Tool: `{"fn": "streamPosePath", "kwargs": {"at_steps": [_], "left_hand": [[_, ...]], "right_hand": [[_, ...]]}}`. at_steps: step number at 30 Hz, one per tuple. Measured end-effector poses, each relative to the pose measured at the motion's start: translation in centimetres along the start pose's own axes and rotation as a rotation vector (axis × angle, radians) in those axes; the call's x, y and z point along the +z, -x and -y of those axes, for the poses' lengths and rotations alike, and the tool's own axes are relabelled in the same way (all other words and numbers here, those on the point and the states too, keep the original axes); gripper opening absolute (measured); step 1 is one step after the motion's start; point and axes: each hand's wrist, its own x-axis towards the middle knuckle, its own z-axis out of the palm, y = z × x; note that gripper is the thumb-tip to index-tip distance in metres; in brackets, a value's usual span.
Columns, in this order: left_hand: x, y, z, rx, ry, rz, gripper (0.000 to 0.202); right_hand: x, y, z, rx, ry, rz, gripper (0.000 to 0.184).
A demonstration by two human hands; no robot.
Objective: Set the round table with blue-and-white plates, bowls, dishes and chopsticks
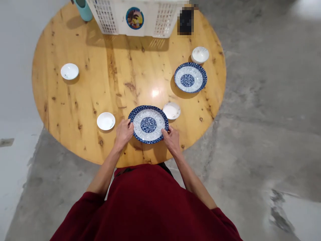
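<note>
A blue-and-white patterned plate [148,124] lies on the round wooden table [112,77] at its near edge. My left hand [123,133] grips the plate's left rim with curled fingers. My right hand [171,138] holds the right rim in the same way. A small white saucer [171,110] sits just right of the plate and another small white saucer [106,121] sits to its left.
A second blue-and-white plate [190,77] lies at the right with a small white dish [200,54] behind it. Another white dish [69,71] is far left. A white plastic basket [135,16], a teal cup [84,10] and a dark blurred object [186,20] stand at the back. Grey concrete floor surrounds the table.
</note>
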Motion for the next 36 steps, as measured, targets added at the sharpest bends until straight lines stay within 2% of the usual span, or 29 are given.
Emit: {"fn": "streamPosePath", "kwargs": {"at_steps": [7, 13, 17, 29, 36], "left_hand": [[1.0, -0.3, 0.4, -0.047, -0.081, -0.046, 0.018], [1.3, -0.5, 0.8, -0.094, -0.112, -0.045, 0.02], [1.5, -0.6, 1.1, -0.078, -0.132, -0.036, 0.022], [1.3, -0.8, 1.5, -0.037, -0.265, -0.016, 0.031], [1.0, -1.4, 1.5, -0.064, -0.325, -0.019, 0.033]], "right_hand": [[0.3, -1.4, -0.4, -0.017, -0.013, 0.077, 0.026], [0.9, -2.1, -0.9, -0.048, 0.048, 0.083, 0.025], [1.2, -2.2, -1.3, -0.041, 0.12, 0.079, 0.025], [1.8, -2.3, -1.5, -0.088, 0.262, 0.066, 0.027], [2.3, -2.6, -2.1, -0.123, 0.34, 0.046, 0.029]]}}
